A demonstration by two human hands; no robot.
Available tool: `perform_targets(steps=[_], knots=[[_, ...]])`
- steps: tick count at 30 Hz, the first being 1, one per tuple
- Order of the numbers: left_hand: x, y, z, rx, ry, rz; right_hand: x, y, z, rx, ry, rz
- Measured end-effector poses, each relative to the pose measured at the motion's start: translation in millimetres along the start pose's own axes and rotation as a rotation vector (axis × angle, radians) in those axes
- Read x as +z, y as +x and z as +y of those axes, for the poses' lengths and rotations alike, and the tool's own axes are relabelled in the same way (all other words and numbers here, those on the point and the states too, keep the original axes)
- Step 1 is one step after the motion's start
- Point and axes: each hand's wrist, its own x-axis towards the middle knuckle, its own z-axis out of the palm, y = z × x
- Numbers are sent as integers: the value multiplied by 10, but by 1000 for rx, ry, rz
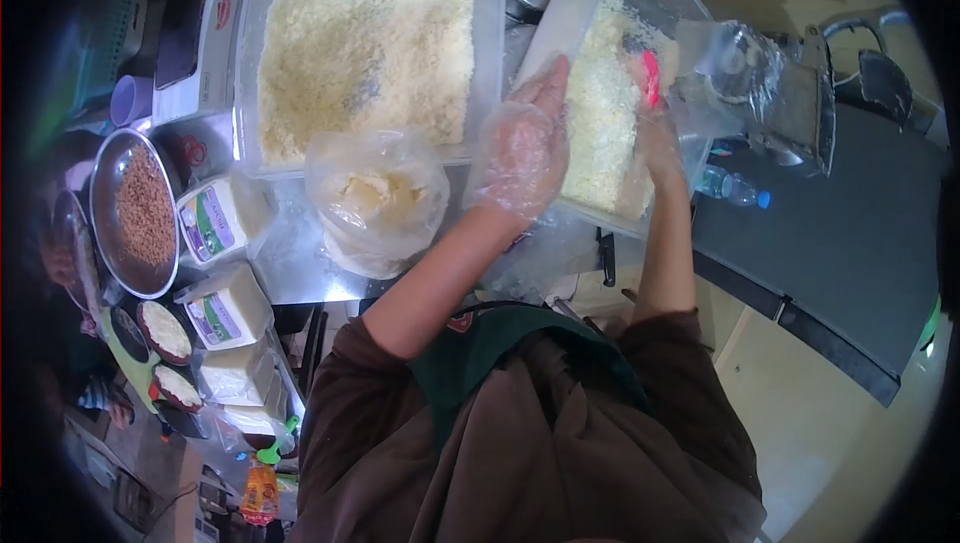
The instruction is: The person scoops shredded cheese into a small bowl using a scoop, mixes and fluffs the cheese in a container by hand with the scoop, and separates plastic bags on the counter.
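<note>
My left hand [522, 148], in a clear plastic glove, rests with fingers stretched out along the near left wall of a clear bin [540, 43]. Inside that bin lies pale, shredded food [600, 143]. My right hand [657, 143] reaches into the same bin at its right side, closed around a bright pink tool [651, 80] whose far end I cannot make out. To the left stands a larger bin [490, 53] with a wide layer of pale shreds [370, 33]. An open plastic bag of pale food [375, 203] sits just below it.
Wrapped white blocks [225, 308] and a metal bowl of brown bits [145, 208] are at the left. A phone [184, 23] lies on a white box. A metal machine [790, 103] wrapped in plastic and a bottle [740, 189] stand right. Another person's hand [120, 413] shows lower left.
</note>
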Motion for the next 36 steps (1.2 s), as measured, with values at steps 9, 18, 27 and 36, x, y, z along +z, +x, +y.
perform_targets(steps=[9, 18, 27, 36], knots=[[-113, 14, 40, 34, 70, -80, 244, 1078, 755, 23, -380, -91], [-127, 45, 57, 52, 55, -61, 202, 945, 1208, 229, 617, 12], [-32, 40, 36, -12, 69, -25, -28, 663, 822, -450, -145, -184], [2, 25, 56, -83, 44, -11, -189, -43, 123, 28, -166, -202]])
